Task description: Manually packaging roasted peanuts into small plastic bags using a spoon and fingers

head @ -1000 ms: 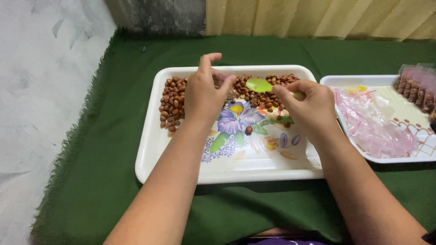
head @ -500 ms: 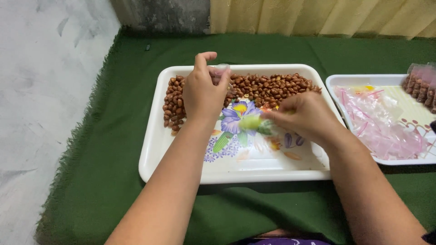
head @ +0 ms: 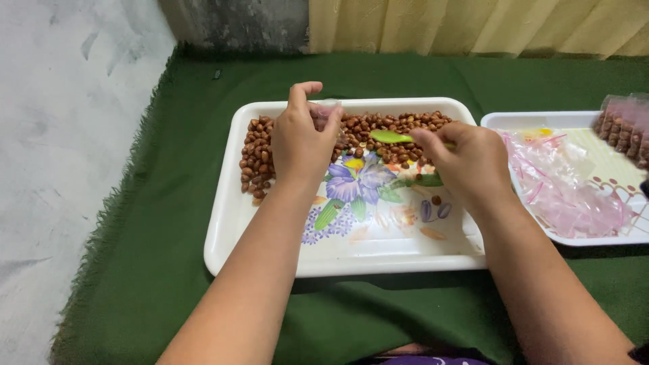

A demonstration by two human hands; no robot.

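The right hand (head: 466,159) pinches the handle of a green spoon (head: 391,136), whose long axis runs leftward from the grip, bowl over the peanuts (head: 399,128). Just beyond that bowl, the left hand (head: 301,145) is closed on a small clear bag (head: 324,113), nearer the pile's left end on the flowered tray (head: 270,257).

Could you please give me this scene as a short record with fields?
Left hand: holds a small clear bag over the peanuts
Right hand: grip closed on a green spoon above the peanuts
Main tray: white, flower print, peanuts heaped along its far side
Second tray: to the right, holds empty clear bags
Filled bags: at the far right edge
Surface: green cloth
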